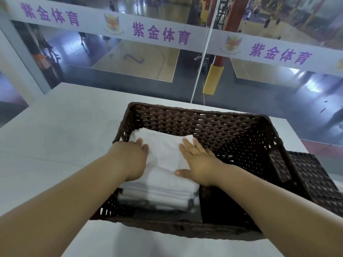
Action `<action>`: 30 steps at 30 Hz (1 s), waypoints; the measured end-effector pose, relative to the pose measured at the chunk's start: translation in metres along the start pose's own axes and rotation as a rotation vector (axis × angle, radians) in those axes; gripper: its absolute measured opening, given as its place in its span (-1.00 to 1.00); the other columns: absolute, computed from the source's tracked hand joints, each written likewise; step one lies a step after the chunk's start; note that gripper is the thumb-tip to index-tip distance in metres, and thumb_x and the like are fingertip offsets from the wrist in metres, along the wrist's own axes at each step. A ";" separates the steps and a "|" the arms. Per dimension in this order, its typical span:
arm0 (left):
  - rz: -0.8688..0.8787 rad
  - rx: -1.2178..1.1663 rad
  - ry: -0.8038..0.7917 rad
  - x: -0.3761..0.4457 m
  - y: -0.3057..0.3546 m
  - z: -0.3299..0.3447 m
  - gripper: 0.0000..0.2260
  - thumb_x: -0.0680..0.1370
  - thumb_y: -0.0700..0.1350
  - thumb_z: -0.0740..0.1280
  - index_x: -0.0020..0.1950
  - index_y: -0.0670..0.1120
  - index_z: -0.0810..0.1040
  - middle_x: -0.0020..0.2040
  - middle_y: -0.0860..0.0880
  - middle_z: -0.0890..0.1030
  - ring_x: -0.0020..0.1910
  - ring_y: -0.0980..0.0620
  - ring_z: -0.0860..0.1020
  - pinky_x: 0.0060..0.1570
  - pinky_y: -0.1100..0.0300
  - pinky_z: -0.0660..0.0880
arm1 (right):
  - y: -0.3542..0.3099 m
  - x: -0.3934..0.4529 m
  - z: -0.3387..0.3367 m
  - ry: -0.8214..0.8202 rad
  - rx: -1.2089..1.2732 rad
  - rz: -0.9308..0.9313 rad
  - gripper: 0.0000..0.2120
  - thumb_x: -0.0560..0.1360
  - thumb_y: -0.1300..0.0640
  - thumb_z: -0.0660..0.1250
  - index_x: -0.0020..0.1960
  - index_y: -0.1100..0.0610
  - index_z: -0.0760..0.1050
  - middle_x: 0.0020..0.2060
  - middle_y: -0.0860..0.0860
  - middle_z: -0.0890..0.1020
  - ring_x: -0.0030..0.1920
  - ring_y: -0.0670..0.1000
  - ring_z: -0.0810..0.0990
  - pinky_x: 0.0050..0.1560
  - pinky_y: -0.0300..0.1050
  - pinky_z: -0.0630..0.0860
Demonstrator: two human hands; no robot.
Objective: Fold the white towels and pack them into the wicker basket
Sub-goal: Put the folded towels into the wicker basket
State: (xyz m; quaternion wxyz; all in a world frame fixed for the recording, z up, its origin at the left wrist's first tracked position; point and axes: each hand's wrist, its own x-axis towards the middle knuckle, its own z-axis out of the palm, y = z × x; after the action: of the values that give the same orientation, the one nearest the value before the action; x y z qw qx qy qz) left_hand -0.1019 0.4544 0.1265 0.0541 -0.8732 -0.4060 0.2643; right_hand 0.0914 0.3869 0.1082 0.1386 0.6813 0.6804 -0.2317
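A dark brown wicker basket [213, 125] stands on the white table [61, 138]. In its left half lies a stack of several folded white towels [163, 184]. Both of my hands reach into the basket and lie on the top towel [163, 151]. My left hand [136, 158] rests on the towel's left edge, fingers pointing down along the side. My right hand [198, 162] presses flat on its right side, fingers straight and spread. The right half of the basket is dark and holds no towels that I can see.
A second, smaller wicker basket [315, 179] sits against the right side of the big one. Beyond the table's far edge stands a glass wall [167, 58] with a white banner, looking down on sports courts.
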 end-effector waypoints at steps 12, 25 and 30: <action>0.027 -0.170 0.267 -0.064 0.012 -0.053 -0.68 0.59 0.15 0.14 0.28 0.07 0.42 0.19 0.03 0.52 0.14 -0.01 0.51 -0.02 0.11 0.43 | 0.004 -0.105 -0.049 0.112 -0.039 0.016 -0.46 0.56 -0.13 0.22 0.48 -0.02 0.22 0.38 0.02 0.41 0.35 0.07 0.38 0.32 0.06 0.38; 0.217 -0.451 0.484 -0.161 0.208 -0.115 -0.73 0.53 0.22 0.20 0.19 0.20 0.48 -0.03 0.20 0.58 -0.06 0.16 0.51 -0.08 0.15 0.47 | 0.124 -0.319 0.038 0.309 0.224 0.206 -0.50 0.54 -0.16 0.25 0.44 -0.12 0.25 0.29 -0.11 0.48 0.24 -0.02 0.48 0.27 -0.07 0.41; 0.299 -0.504 0.407 -0.162 0.327 -0.110 -0.71 0.54 0.23 0.20 0.21 0.19 0.47 0.00 0.21 0.56 -0.05 0.17 0.47 -0.10 0.18 0.43 | 0.204 -0.387 0.107 0.252 0.279 0.322 -0.54 0.50 -0.22 0.24 0.37 -0.20 0.27 0.19 -0.18 0.49 0.16 -0.04 0.50 0.21 0.02 0.45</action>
State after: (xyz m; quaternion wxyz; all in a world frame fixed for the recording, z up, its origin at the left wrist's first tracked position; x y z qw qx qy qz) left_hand 0.0906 0.1310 0.1874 -0.1226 -0.9435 -0.3072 -0.0183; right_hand 0.2931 -0.0085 0.1862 -0.0077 0.8171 0.5362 -0.2117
